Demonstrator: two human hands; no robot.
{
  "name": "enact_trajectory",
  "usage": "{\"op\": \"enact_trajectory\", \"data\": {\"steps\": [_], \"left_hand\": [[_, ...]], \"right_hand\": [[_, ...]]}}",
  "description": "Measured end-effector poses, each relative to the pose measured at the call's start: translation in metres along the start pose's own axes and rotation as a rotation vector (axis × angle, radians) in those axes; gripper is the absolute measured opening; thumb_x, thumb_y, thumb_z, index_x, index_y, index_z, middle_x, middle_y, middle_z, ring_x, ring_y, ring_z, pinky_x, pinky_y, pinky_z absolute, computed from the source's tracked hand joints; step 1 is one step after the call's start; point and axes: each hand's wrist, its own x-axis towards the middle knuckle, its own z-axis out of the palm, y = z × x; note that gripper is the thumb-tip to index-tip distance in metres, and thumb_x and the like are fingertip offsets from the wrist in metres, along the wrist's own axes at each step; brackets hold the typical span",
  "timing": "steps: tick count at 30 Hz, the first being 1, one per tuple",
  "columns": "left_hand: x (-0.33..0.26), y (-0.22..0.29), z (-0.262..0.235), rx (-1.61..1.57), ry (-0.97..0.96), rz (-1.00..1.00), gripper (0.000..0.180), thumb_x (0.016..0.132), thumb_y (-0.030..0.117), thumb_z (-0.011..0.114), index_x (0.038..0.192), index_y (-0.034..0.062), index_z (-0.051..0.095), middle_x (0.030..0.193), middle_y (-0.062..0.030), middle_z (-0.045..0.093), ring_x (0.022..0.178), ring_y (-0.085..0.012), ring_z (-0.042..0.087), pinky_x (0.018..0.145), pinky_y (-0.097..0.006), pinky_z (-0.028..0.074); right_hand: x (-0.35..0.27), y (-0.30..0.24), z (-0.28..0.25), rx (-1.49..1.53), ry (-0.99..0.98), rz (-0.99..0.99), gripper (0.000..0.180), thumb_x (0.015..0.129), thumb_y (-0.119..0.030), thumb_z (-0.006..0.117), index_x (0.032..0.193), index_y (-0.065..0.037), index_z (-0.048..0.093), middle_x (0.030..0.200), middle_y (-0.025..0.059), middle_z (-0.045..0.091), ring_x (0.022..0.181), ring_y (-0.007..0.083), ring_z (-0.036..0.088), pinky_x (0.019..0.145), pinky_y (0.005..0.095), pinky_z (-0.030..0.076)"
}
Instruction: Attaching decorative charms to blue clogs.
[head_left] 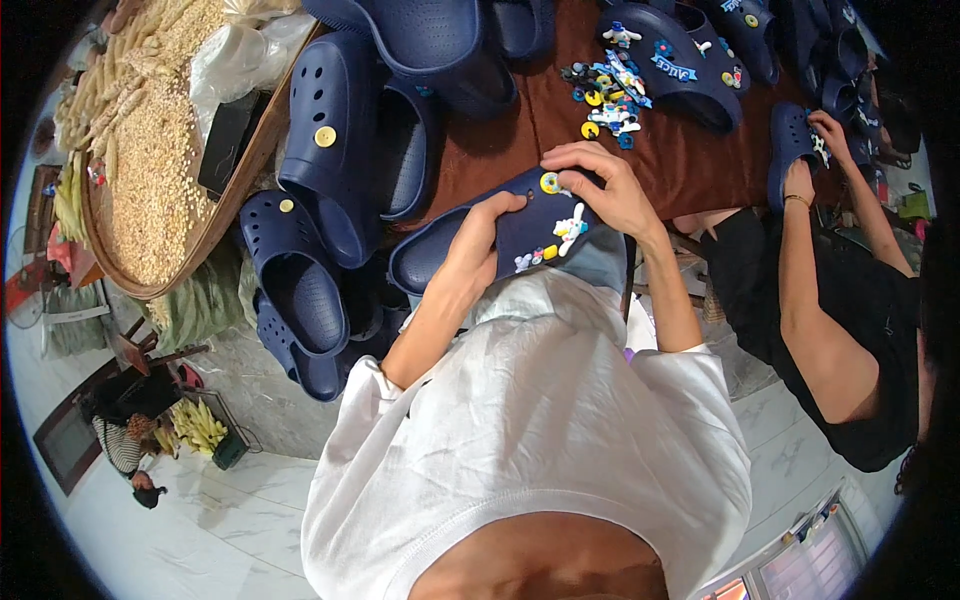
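Observation:
A navy clog [515, 228] lies across my lap, its holed upper toward my right. Yellow and blue charms and a white long-eared figure charm [570, 230] sit on its upper. My left hand [472, 248] grips the clog by the side of its opening, thumb on the upper. My right hand [618, 192] curls over the far edge of the upper, its thumb beside a round yellow charm [549, 183]; its fingertips are partly hidden. Beyond it, a loose pile of charms [612, 97] lies on the brown cloth [480, 150].
Navy clogs [305, 275] are heaped at the left. A decorated clog [685, 65] lies behind the charm pile. At far left is a wide tray of pale kernels [150, 215] with a black box [232, 142]. On the right a person in black [830, 330] handles another clog [790, 150].

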Motion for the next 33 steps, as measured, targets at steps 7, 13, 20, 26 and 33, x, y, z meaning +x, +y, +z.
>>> {"op": "enact_trajectory", "data": {"steps": [7,13,20,26,33], "left_hand": [[0.004,0.0,-0.003,-0.059,-0.013,-0.056,0.038,0.09,0.016,0.057,0.121,-0.0052,0.057,0.11,-0.0187,0.068,0.095,-0.029,0.07,0.088,-0.042,0.059],[0.007,-0.003,-0.006,-0.077,-0.013,-0.062,0.039,0.091,0.017,0.055,0.123,-0.0046,0.055,0.111,-0.0176,0.068,0.095,-0.0279,0.07,0.088,-0.04,0.059],[0.011,-0.006,-0.009,-0.081,-0.01,-0.059,0.037,0.09,0.017,0.056,0.12,-0.0052,0.056,0.111,-0.0179,0.068,0.096,-0.0279,0.071,0.086,-0.04,0.06],[0.006,-0.001,-0.006,-0.081,-0.033,0.018,0.036,0.089,0.014,0.058,0.119,-0.0054,0.058,0.109,-0.0184,0.069,0.095,-0.0281,0.071,0.09,-0.041,0.058],[0.015,-0.006,-0.013,-0.09,0.067,0.062,0.034,0.089,0.012,0.057,0.118,-0.0047,0.058,0.115,-0.0191,0.068,0.099,-0.03,0.069,0.095,-0.042,0.056]], "right_hand": [[0.0,-0.011,-0.001,-0.04,-0.011,0.044,0.027,0.085,-0.018,0.075,0.108,-0.003,0.073,0.109,0.0095,0.069,0.106,0.0245,0.064,0.092,0.0353,0.049],[0.001,-0.005,0.006,-0.141,-0.03,-0.099,0.024,0.082,-0.017,0.076,0.102,-0.003,0.074,0.109,0.0098,0.07,0.106,0.0272,0.063,0.095,0.0374,0.048],[-0.002,-0.008,0.011,-0.163,-0.027,-0.066,0.024,0.085,-0.012,0.073,0.107,-0.002,0.07,0.115,0.0117,0.068,0.112,0.027,0.062,0.098,0.0381,0.047],[0.004,0.001,0.013,-0.13,-0.011,-0.092,0.025,0.087,-0.016,0.072,0.107,-0.002,0.067,0.11,0.0102,0.068,0.106,0.0285,0.063,0.094,0.0383,0.048],[0.038,0.041,-0.008,-0.407,0.427,-0.037,0.021,0.09,-0.022,0.07,0.102,-0.004,0.071,0.097,0.0131,0.069,0.094,0.0326,0.065,0.082,0.0417,0.05]]}}
